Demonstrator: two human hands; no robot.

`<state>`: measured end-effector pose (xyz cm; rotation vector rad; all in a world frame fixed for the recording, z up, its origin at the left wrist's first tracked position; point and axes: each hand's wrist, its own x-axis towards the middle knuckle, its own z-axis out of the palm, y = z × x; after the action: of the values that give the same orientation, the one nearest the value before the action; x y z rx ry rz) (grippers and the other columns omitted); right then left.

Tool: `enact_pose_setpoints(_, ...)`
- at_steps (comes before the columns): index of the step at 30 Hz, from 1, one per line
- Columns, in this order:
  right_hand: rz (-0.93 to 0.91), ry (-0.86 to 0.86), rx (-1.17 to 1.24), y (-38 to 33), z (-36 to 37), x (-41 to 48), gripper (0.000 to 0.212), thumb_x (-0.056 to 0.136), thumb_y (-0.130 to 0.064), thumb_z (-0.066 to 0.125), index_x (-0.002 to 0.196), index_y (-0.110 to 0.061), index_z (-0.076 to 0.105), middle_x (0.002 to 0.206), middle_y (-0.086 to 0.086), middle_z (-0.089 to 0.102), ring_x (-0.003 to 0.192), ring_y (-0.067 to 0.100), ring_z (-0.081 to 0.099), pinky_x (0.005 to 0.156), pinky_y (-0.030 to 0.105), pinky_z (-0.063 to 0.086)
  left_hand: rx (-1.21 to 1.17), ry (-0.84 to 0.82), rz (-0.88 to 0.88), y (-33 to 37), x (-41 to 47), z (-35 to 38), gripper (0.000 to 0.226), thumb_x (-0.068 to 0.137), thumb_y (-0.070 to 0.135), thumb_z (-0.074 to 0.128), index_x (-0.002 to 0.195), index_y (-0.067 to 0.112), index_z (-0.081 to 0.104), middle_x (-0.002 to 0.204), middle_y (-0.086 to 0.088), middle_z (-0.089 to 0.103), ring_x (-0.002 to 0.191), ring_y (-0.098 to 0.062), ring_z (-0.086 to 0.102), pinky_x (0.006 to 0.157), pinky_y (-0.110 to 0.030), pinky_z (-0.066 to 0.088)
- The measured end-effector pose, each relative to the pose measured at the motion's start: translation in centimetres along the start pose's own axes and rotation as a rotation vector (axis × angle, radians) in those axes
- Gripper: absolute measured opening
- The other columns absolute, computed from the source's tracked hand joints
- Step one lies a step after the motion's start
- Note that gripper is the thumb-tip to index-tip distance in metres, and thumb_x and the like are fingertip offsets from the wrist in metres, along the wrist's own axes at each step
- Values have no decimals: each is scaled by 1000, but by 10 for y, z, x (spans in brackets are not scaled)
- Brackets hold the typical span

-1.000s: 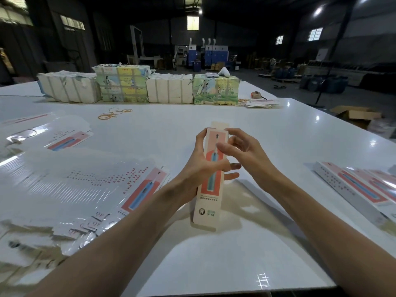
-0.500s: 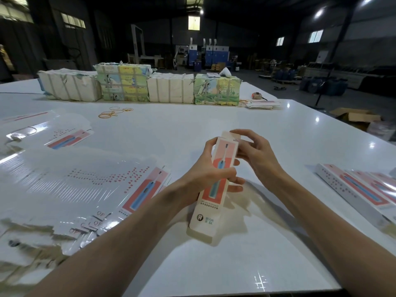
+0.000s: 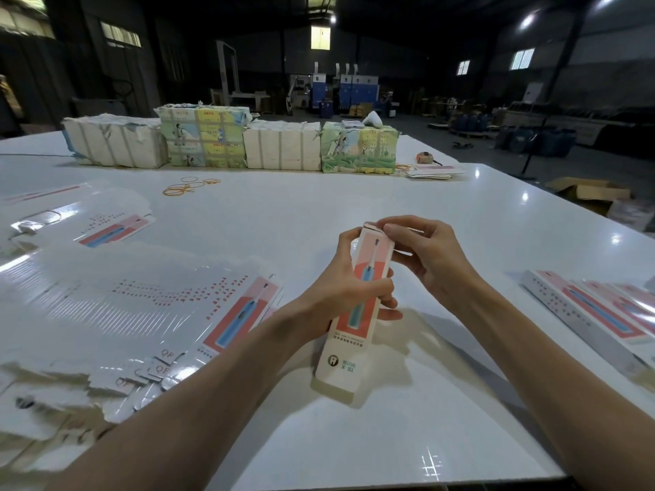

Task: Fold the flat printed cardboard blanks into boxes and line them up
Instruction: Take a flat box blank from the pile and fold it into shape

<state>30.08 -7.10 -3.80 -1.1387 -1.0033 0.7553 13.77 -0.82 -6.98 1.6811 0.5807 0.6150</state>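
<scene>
Folding is in hand on one box (image 3: 340, 363), and it looks nearly complete. The body is squared into a long sleeve, and the near end appears closed. Only the top flap (image 3: 370, 226) at the far end seems to need tucking.

The left hand (image 3: 340, 295) has its grip clamped round the middle of the box, thumb across the printed face and fingers behind. The right hand (image 3: 429, 256) works at the far end, its grip closed on the top flap, thumb and fingertips pinching that edge.

The box is held tilted over the bench (image 3: 390, 437), between the two forearms. Its near end is low, and whether it touches the surface cannot be told.

Done: finished boxes (image 3: 595, 313) lie side by side in a row at the right edge of the bench, well apart from the hands.

Outstanding: a large fanned pile of flat blanks (image 3: 141, 306) lies at the left, just beside the left forearm.

Judgement: most of the work is yet to be done, and this box has not joined the row.
</scene>
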Motion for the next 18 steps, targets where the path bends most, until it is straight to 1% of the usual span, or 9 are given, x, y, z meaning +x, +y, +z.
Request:
enact_pose_setpoints(3, 18, 28, 22, -3, -3, 1, 17, 102, -10, 65, 108, -3, 79, 110, 13, 79, 103, 32, 76, 78, 38, 64, 10, -4, 27, -2, 0, -1, 100, 80, 12, 85, 138, 60, 19, 116, 1, 64, 94, -11, 76, 74, -39, 66)
enact_pose_setpoints(6, 23, 39, 33, -5, -4, 2, 16, 101, -8, 66, 107, -1, 79, 108, 14, 79, 102, 32, 76, 77, 38, 64, -13, -15, 42, -3, 1, -2, 106, 78, 7, 86, 138, 61, 18, 117, 0, 63, 95, -9, 76, 69, -36, 65)
enact_pose_setpoints(8, 27, 33, 30, -6, -5, 2, 15, 100, -7, 66, 104, -2, 80, 107, 14, 79, 102, 31, 76, 77, 38, 64, -15, -14, 46, -2, 2, -1, 108, 77, 6, 87, 138, 63, 17, 116, 0, 63, 95, -10, 76, 68, -36, 65)
enact_pose_setpoints(11, 33, -1, 3, -9, -7, 2, 16, 100, -6, 66, 99, -5, 82, 105, 14, 79, 102, 31, 76, 76, 37, 64, 6, -6, 53, -2, 1, 1, 110, 74, 10, 88, 137, 65, 17, 117, 3, 62, 96, -23, 76, 68, -35, 65)
enact_pose_setpoints(14, 23, -45, -32, -11, -9, 1, 22, 101, -6, 64, 93, -11, 84, 105, 11, 80, 103, 28, 76, 76, 36, 64, 14, -10, 69, -1, 0, 2, 111, 72, 12, 87, 141, 64, 17, 120, 5, 57, 98, -28, 73, 67, -33, 64)
enact_pose_setpoints(16, 8, -64, -53, -12, -11, 0, 25, 102, -6, 63, 92, -14, 85, 105, 10, 80, 103, 27, 76, 75, 34, 64, 36, -8, 88, -2, -1, 1, 112, 72, 14, 87, 143, 63, 17, 120, 9, 55, 97, -27, 72, 65, -30, 63)
enact_pose_setpoints(18, 16, -89, -36, -11, -12, 0, 25, 102, -7, 63, 94, -14, 85, 106, 11, 79, 105, 27, 76, 77, 34, 64, 37, 2, 103, -3, 0, 1, 110, 72, 15, 88, 141, 66, 18, 120, 10, 54, 97, -18, 74, 64, -29, 63)
